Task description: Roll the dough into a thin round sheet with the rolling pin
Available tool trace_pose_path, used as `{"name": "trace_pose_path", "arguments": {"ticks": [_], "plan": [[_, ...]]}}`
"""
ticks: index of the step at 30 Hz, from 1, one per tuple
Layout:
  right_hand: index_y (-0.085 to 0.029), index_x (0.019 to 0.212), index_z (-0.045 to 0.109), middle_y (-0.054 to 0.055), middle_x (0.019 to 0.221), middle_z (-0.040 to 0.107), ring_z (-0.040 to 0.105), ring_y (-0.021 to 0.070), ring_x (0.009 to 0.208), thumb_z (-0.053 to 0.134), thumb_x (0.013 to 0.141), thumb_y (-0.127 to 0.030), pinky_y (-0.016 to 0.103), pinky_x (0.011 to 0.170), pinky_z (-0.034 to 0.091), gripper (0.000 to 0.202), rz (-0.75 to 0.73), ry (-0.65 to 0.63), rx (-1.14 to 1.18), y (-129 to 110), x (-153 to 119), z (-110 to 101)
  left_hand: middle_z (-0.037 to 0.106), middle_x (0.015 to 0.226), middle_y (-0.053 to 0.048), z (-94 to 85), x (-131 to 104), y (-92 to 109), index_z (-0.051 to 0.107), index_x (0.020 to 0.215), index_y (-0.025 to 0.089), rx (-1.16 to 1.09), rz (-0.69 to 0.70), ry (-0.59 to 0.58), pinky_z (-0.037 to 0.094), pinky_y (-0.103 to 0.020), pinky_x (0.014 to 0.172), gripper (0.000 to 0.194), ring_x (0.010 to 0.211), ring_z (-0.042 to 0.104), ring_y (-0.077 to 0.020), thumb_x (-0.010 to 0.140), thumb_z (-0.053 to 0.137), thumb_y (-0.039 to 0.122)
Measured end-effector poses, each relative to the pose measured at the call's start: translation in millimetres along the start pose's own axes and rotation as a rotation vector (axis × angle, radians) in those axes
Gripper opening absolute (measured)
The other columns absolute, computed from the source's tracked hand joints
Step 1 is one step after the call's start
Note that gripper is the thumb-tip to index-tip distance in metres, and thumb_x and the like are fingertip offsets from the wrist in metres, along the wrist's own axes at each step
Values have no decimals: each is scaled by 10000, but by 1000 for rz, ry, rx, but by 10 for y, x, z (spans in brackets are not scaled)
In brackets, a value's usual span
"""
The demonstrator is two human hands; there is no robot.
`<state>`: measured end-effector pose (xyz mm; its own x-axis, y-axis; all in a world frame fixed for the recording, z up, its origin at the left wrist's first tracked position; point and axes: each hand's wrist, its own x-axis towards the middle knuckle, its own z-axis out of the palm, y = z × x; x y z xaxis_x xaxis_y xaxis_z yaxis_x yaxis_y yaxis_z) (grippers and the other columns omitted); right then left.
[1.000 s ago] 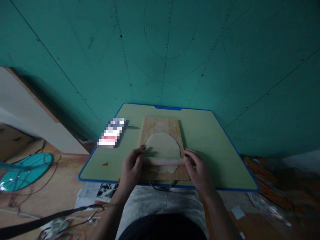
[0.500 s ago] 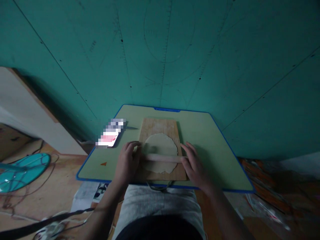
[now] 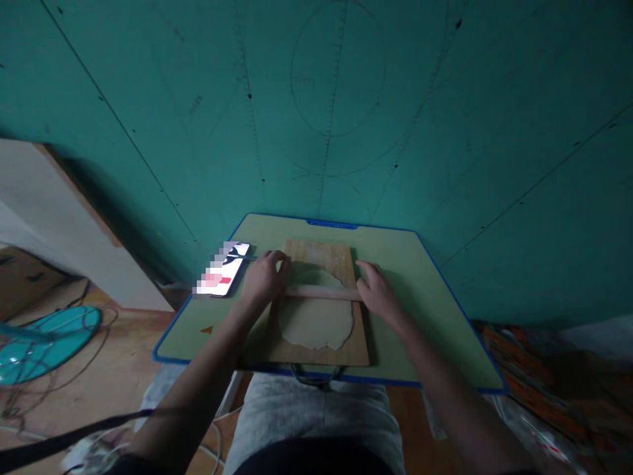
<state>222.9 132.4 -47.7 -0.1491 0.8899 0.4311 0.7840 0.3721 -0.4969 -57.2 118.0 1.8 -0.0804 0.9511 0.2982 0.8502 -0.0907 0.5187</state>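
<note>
A flattened sheet of pale dough (image 3: pixel 316 322) with a ragged edge lies on a wooden board (image 3: pixel 321 252). Across the dough's far part rests a thin rolling pin (image 3: pixel 321 293). My left hand (image 3: pixel 267 277) is closed on the pin's left end, with the fingers curled near the board's left edge. At the other end, my right hand (image 3: pixel 378 290) has its thumb and palm against the pin, the index finger stretched past it. Both hands hide the pin's ends.
The board lies on a pale green folding table (image 3: pixel 415 264) with a blue rim. A lit phone (image 3: pixel 222 269) and a small orange triangle (image 3: pixel 206 329) are at its left. Behind stands a green wall (image 3: pixel 316 132). Cables (image 3: pixel 99 330) lie on the floor at left.
Both hands and the rolling pin have moved away from me, from the dough's middle to its far part. The view has shifted slightly.
</note>
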Motion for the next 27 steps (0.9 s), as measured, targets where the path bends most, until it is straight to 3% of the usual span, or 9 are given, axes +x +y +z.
{"name": "trace_pose_path", "arguments": {"ticks": [4, 10, 20, 27], "plan": [[-190, 1179, 669, 136, 1173, 696, 650, 269, 1118, 482, 822, -171, 460, 1013, 517, 404, 54, 12, -3, 16, 112, 36, 753, 904, -110, 29, 124, -35, 706, 882, 173, -31, -43, 2, 493, -290, 710, 343, 793, 689, -227, 944, 417, 347], [-193, 1033, 701, 115, 1050, 726, 677, 249, 1038, 421, 870, -191, 418, 962, 535, 324, 21, 20, 43, -3, 30, 72, 757, 912, -97, 55, -4, -67, 705, 907, 172, -31, -66, -48, 502, -282, 711, 304, 809, 690, -218, 893, 422, 282], [-166, 1171, 687, 144, 1130, 733, 673, 255, 1096, 367, 948, -254, 437, 1005, 515, 400, 11, 24, 38, -35, -23, 76, 727, 1144, -161, -7, -92, 57, 665, 1079, 179, 217, -172, -133, 509, -337, 755, 320, 994, 704, -293, 943, 417, 329], [-165, 1277, 671, 154, 1291, 697, 641, 277, 1208, 352, 1003, -320, 478, 1068, 490, 448, -38, -94, 11, -95, -234, -83, 764, 1012, -153, -107, -231, 128, 641, 1022, 179, 371, -189, -254, 485, -326, 694, 356, 914, 727, -300, 994, 321, 331]]}}
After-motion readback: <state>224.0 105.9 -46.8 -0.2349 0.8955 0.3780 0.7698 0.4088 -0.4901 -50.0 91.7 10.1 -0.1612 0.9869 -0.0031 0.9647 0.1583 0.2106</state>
